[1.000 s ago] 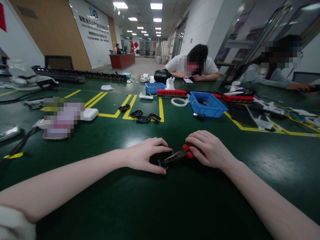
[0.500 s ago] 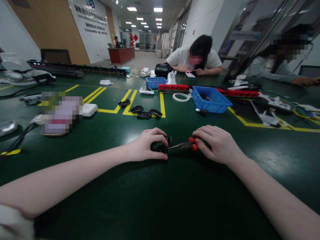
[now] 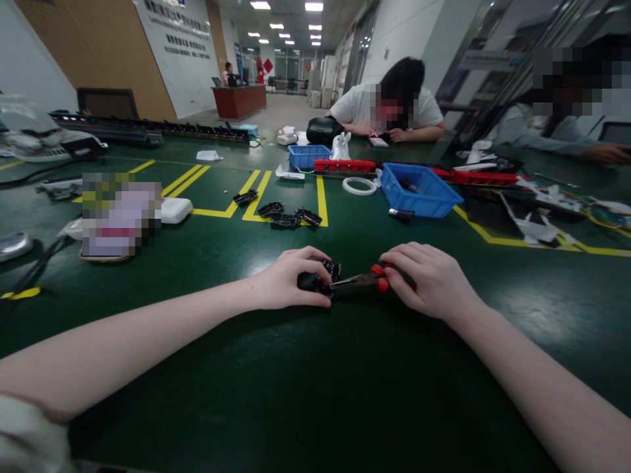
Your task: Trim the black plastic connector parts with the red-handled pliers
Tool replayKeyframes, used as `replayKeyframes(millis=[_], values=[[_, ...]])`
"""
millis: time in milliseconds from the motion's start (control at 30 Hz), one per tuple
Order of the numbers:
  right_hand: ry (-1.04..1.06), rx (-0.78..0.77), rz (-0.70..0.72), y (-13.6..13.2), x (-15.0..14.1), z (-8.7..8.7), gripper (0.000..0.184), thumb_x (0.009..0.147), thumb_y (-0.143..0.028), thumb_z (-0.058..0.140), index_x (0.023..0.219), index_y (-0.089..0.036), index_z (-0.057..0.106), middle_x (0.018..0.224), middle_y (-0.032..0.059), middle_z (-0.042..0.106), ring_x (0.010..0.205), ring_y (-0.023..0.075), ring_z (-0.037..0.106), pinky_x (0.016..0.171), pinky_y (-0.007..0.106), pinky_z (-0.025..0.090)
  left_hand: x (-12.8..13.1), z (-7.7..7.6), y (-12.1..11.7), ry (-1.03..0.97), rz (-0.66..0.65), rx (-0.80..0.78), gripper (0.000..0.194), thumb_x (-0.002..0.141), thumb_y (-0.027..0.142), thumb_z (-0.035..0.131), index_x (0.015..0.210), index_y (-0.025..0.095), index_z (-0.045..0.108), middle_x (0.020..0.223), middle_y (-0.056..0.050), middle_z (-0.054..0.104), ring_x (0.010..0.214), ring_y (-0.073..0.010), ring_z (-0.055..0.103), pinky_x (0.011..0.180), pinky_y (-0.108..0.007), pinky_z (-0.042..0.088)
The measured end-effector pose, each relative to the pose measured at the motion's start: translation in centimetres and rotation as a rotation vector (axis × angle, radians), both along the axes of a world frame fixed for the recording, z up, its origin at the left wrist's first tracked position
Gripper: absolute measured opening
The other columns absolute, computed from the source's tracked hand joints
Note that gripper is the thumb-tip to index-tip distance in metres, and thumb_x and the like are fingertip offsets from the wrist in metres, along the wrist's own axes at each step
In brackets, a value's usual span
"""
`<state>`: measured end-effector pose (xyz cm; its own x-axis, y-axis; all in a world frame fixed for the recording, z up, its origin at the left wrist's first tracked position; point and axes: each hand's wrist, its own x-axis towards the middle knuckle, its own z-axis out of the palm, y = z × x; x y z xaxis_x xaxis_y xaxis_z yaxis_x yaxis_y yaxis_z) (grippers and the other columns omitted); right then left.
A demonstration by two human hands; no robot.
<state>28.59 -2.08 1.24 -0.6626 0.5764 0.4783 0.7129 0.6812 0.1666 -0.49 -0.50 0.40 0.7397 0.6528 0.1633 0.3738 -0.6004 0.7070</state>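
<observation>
Black component (image 3: 333,270) sits low over the green table (image 3: 320,387), between my two hands and pinched between the thumb and fingers of my left hand (image 3: 290,279). Those fingers cover much of it, so I make out only a jagged, dark edge and a few glints. My right hand (image 3: 434,279) is closed on the red-handled pliers (image 3: 362,281), whose rear part disappears behind the fingers. Their slim, tapered metal nose reaches the component's near side; I can't tell whether the tips grip anything. My hands are apart, bridged by the tool.

Farther out, four ribbed black pieces (image 3: 284,221) lie near the yellow tape (image 3: 323,197), their details too small to read. Beyond are a smooth white ring (image 3: 359,186) and a slope-sided blue plastic bin (image 3: 421,190) with dark contents I can't identify. Pixelation hides the surface of a flat object (image 3: 121,220) at left, just beside a rounded white case (image 3: 176,210).
</observation>
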Motion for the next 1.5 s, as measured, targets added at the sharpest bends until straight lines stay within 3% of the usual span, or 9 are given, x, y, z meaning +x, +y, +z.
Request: replayKeyframes(millis=[533, 800, 1067, 1200, 1500], values=[[-0.009, -0.056, -0.025, 0.4, -0.1, -0.3, 0.025, 0.095, -0.024, 0.042, 0.087, -0.014, 0.064, 0.082, 0.0081, 0.067, 0.072, 0.0191, 0.060, 0.065, 0.032, 0.045, 0.0, -0.4, 0.2, -0.052, 0.006, 0.014, 0.024, 0.080, 0.032, 0.079, 0.098, 0.019, 0.069, 0.134, -0.011, 0.056, 0.126, -0.0295, 0.054, 0.106, -0.049, 0.041], [-0.018, -0.069, -0.064, -0.2, -0.7, -0.2, 0.025, 0.095, -0.024, 0.042, 0.087, -0.014, 0.064, 0.081, 0.0078, 0.066, 0.071, 0.0186, 0.059, 0.065, 0.032, 0.044, 0.1, -0.4, 0.0, -0.081, 0.059, -0.045, 0.055, 0.075, 0.030, 0.082, 0.122, 0.018, 0.055, 0.123, -0.010, 0.064, 0.116, -0.0270, 0.060, 0.100, -0.046, 0.047], [-0.017, -0.072, -0.041, 0.0, -0.6, 0.0, 0.026, 0.095, -0.025, 0.042, 0.088, -0.014, 0.064, 0.084, 0.0088, 0.065, 0.072, 0.0186, 0.058, 0.066, 0.032, 0.044, 0.0, -0.4, 0.2, -0.056, 0.023, -0.001, 0.049, 0.077, 0.032, 0.080, 0.118, 0.017, 0.057, 0.127, -0.010, 0.062, 0.116, -0.0258, 0.060, 0.098, -0.042, 0.048], [-0.022, -0.065, -0.008, 0.3, -0.1, 0.3, 0.026, 0.094, -0.025, 0.042, 0.089, -0.014, 0.065, 0.093, 0.0107, 0.065, 0.073, 0.0184, 0.058, 0.066, 0.032, 0.046, 0.1, -0.5, 0.1, -0.041, 0.029, 0.033, 0.053, 0.077, 0.034, 0.080, 0.121, 0.018, 0.055, 0.124, -0.010, 0.064, 0.114, -0.0269, 0.060, 0.098, -0.044, 0.046], [-0.033, -0.014, 0.026, 0.4, 0.2, 0.4, 0.024, 0.094, -0.023, 0.043, 0.091, -0.014, 0.065, 0.093, 0.0111, 0.065, 0.074, 0.0189, 0.058, 0.066, 0.033, 0.046, 0.1, -0.2, 0.0, 0.021, 0.013, 0.070, 0.052, 0.080, 0.036, 0.078, 0.124, 0.021, 0.054, 0.128, -0.008, 0.063, 0.118, -0.0279, 0.058, 0.101, -0.045, 0.040]])
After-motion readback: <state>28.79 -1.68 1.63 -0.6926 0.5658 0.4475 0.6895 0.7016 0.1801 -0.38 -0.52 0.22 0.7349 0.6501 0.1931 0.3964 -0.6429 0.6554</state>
